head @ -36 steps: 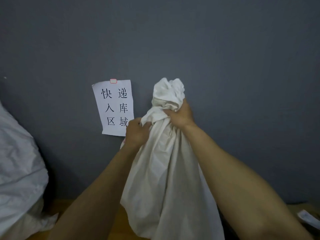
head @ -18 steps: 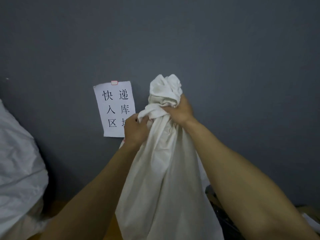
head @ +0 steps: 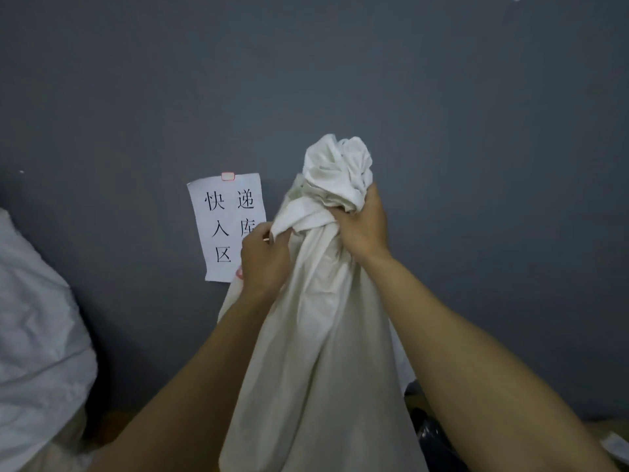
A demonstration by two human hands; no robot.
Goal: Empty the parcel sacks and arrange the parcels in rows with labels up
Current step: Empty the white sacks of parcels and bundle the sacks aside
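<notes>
A white cloth parcel sack (head: 316, 362) stands upright in front of me, its bunched, knotted neck raised before the grey wall. My right hand (head: 362, 229) clamps the sack's neck just under the crumpled top. My left hand (head: 263, 257) pinches a strip of the knot's cloth at the neck's left side. The sack's contents are hidden inside it. A dark plastic-wrapped parcel (head: 425, 434) peeks out at the sack's lower right.
A second white sack (head: 37, 335) bulges at the left edge. A paper sign (head: 224, 226) with black characters is taped to the grey wall (head: 476, 165) behind my hands. A brown surface (head: 112, 420) shows low between the sacks. A pale parcel corner (head: 616, 444) lies far right.
My left hand has shifted from gripping the neck to pinching a cloth strip and drawing it leftward. The right hand has kept its hold on the neck. The view has drifted a little.
</notes>
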